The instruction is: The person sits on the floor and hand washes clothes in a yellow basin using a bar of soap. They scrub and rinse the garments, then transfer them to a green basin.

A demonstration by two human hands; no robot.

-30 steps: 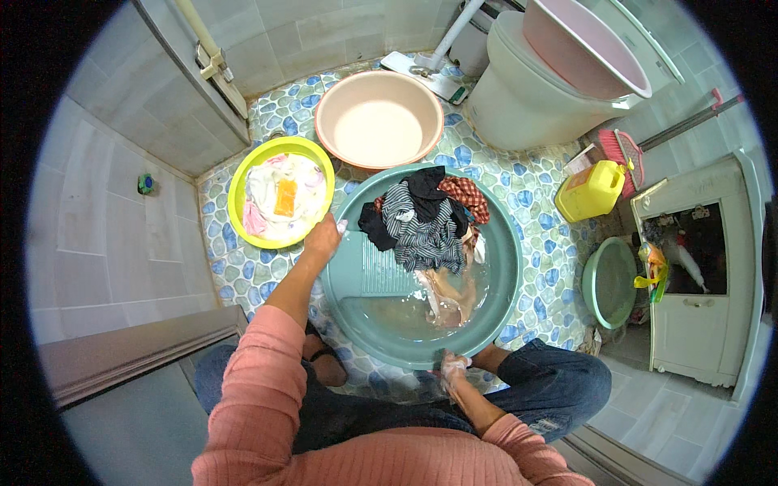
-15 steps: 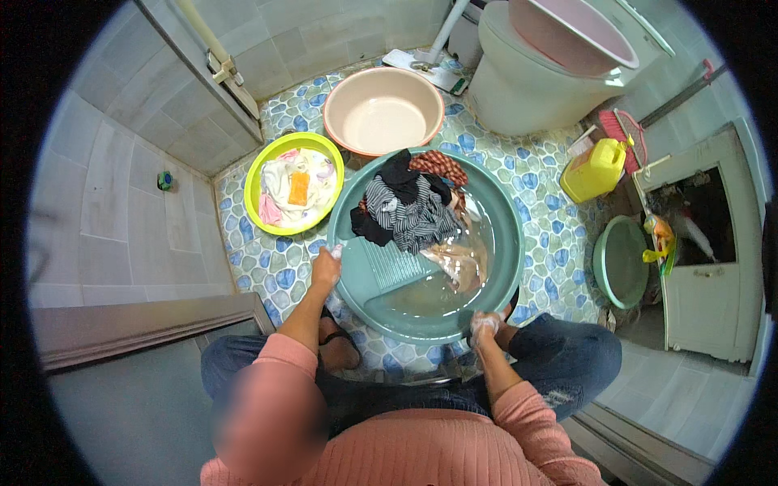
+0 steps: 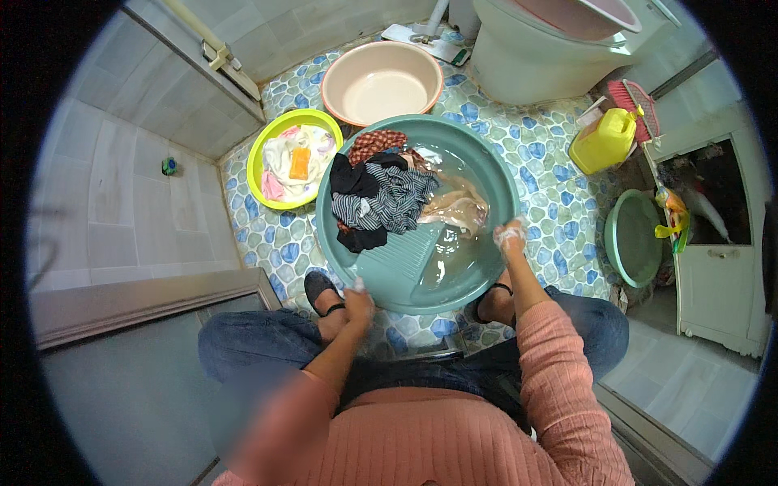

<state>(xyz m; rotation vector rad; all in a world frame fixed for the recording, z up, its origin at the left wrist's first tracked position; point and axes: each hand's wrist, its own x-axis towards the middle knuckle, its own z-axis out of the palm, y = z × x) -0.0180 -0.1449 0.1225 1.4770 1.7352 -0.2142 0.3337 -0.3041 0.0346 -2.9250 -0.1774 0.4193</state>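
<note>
Your left hand and right hand both close their fingers on the near rim of the green basin, laundry lying beyond.

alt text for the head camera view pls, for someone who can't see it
A person crouching on a pebble-pattern floor grips the rim of a large teal basin, left hand at the near edge, right hand at the right. It holds water, a washboard and clothes.
</note>
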